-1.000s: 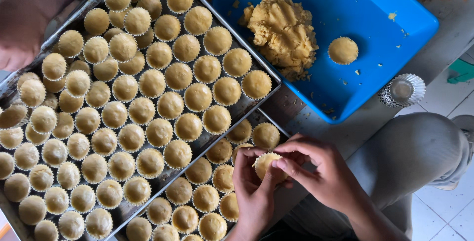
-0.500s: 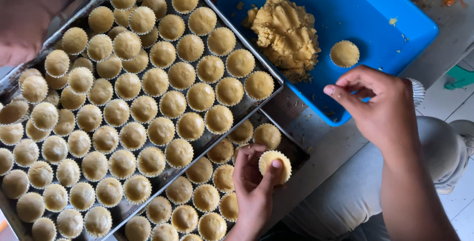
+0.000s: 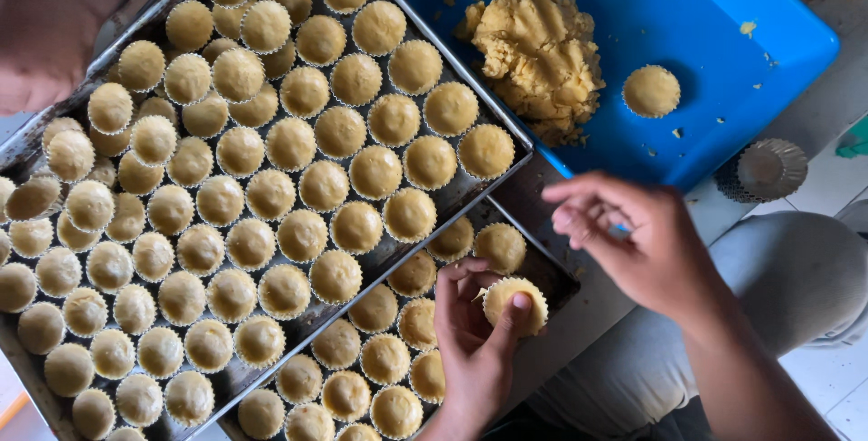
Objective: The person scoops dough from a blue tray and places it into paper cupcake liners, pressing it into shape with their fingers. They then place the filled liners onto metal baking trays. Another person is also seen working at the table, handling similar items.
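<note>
- The left hand [image 3: 470,333] grips a filled paper cup [image 3: 515,304] of yellow dough, thumb pressed on the dough top and fingers curled round the pleated wall.
- That filled paper cup is held just above the near right corner of the lower metal tray [image 3: 551,278], just right of the tray's rows of filled cups.
- The right hand [image 3: 646,247] hovers right of and slightly above the held cup, apart from it, fingers loosely curled and empty; its fingertips point toward the cup.
- The right hand partly covers the near edge of the blue plastic tub [image 3: 723,61].
- Inside the tub, a lump of yellow dough [image 3: 538,43] lies to the left, and one single filled cup [image 3: 651,90] sits alone to its right.
- A stack of empty foil cups [image 3: 764,170] stands on the desk [image 3: 818,134] just outside the tub's near right corner.
- The upper metal tray [image 3: 434,25], left of the tub, is packed with filled cups [image 3: 298,179] and overlaps the lower tray.
- Another person's arm [image 3: 54,34] rests at the upper tray's far left corner.
- A grey-clad knee [image 3: 796,269] shows below the stack of cups.
</note>
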